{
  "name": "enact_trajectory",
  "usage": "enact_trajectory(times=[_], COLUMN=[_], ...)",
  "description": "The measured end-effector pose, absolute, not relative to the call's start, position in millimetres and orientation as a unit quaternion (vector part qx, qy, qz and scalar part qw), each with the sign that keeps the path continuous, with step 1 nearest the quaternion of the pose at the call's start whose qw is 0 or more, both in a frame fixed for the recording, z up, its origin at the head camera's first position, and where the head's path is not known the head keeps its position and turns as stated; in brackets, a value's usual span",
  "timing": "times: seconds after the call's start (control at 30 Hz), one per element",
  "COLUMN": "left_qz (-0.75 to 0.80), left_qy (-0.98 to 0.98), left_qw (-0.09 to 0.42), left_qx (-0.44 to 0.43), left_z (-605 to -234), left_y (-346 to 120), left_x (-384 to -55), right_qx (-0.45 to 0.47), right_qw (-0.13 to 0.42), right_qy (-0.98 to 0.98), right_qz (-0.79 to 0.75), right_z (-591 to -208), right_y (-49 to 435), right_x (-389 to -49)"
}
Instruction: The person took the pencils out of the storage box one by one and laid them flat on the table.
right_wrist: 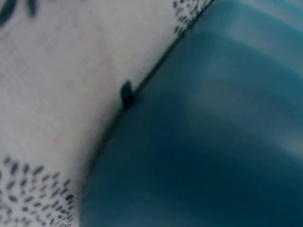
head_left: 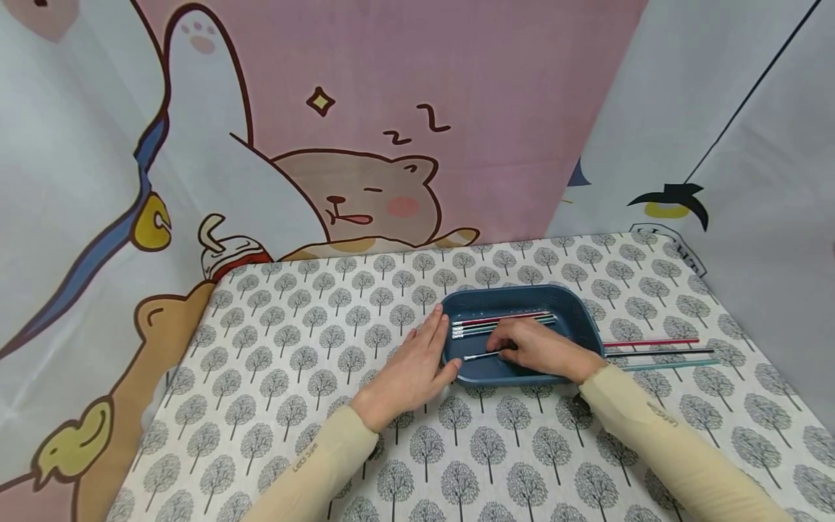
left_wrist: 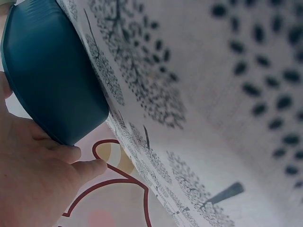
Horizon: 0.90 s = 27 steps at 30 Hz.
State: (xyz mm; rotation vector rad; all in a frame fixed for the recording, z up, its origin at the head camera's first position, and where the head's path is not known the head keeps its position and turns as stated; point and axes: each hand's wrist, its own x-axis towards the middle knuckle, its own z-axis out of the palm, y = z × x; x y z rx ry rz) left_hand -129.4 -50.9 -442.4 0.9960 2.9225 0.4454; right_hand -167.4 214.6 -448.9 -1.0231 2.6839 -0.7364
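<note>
A dark blue plastic basin (head_left: 522,378) stands on the cloth-covered table. Inside it, several thin pencils (head_left: 502,324) lie side by side, their silver-and-white ends to the left. My right hand (head_left: 538,348) reaches in over the basin's right side and pinches one more pencil (head_left: 481,356), whose silver end sticks out to the left of the fingertips; the rest is hidden by the hand. Fairly straight, the fingers of my left hand (head_left: 411,366) lie against the basin's left rim, thumb near the front corner. The left wrist view shows this hand at the basin wall (left_wrist: 57,71).
To the right of the basin lie a red pencil (head_left: 652,341), a black pencil (head_left: 659,353) and a teal pencil (head_left: 672,365), roughly parallel on the tree-print cloth (head_left: 326,341). A cartoon-print curtain (head_left: 509,130) hangs behind the table. The right wrist view holds mostly the basin's outer wall (right_wrist: 199,132).
</note>
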Motion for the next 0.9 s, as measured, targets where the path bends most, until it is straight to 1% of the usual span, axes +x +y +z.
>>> enact_trajectory(times=[0.17,0.37,0.9], left_qz=[0.146,0.144,0.146], left_qy=[0.937,0.938,0.937], left_qw=[0.014,0.016,0.02], left_qx=[0.318,0.316,0.315], left_z=[-441.9,-441.6,-442.3], left_y=[-50.7,-50.5,-51.0], left_x=[-128.9,-128.5,-128.9], right_qx=[-0.348,-0.352,-0.332], right_qw=[0.092,0.083,0.039], right_qy=[0.899,0.898,0.905], right_qz=[-0.251,-0.251,-0.264], right_z=[-450.5,-451.9,-435.2], right_y=[215.3,215.3,218.4], right_x=[-167.6,-168.0,-163.1])
